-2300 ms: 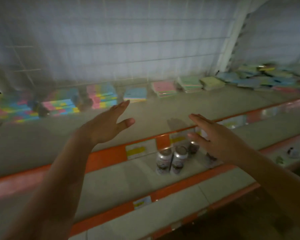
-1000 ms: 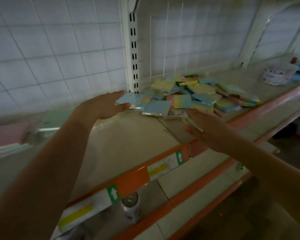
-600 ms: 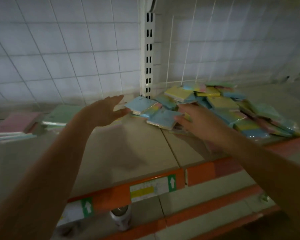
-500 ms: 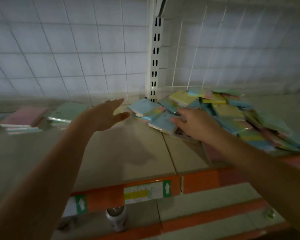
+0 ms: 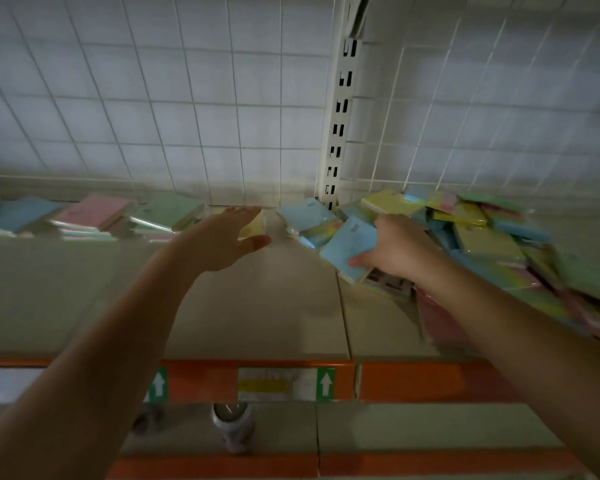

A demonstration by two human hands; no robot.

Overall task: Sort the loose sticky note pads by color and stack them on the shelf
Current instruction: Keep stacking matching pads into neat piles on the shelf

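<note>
Since half a second ago the right hand (image 5: 397, 249) has closed on a light blue pad (image 5: 350, 249) at the near left edge of the loose heap, where before it only reached toward it; the camera has also drawn closer to the shelf.

Head view: the right hand's fingers are curled over the far side of the blue pad and the thumb lies on its near face, so the pad is pinched and tilted, its near corner low over the shelf (image 5: 257, 306). Whether it is fully lifted off the pads beneath is hard to tell in the dim light. Just under it lies a pad with a printed back (image 5: 390, 284). The loose pile of pads (image 5: 482, 244), blue, yellow, green, pink and striped, spreads from the white slotted upright (image 5: 340, 109) to the right edge of the shelf, heaped without order.

The left hand (image 5: 222, 240) hovers above the shelf to the left of the pile, palm turned inward, fingers straight and spread wide, holding nothing. Behind its fingertips a yellow pad (image 5: 255, 223) shows in part.

Far left, along the wire grid back panel (image 5: 153, 98), stand the sorted stacks: a green stack (image 5: 170, 211), a pink stack (image 5: 96, 211) and a blue stack (image 5: 20, 214), side by side.

The near edge of the shelf carries an orange price rail (image 5: 413, 381) with labels bearing white arrows on green. On the lower shelf, below the rail, stands a can (image 5: 231, 427).
</note>
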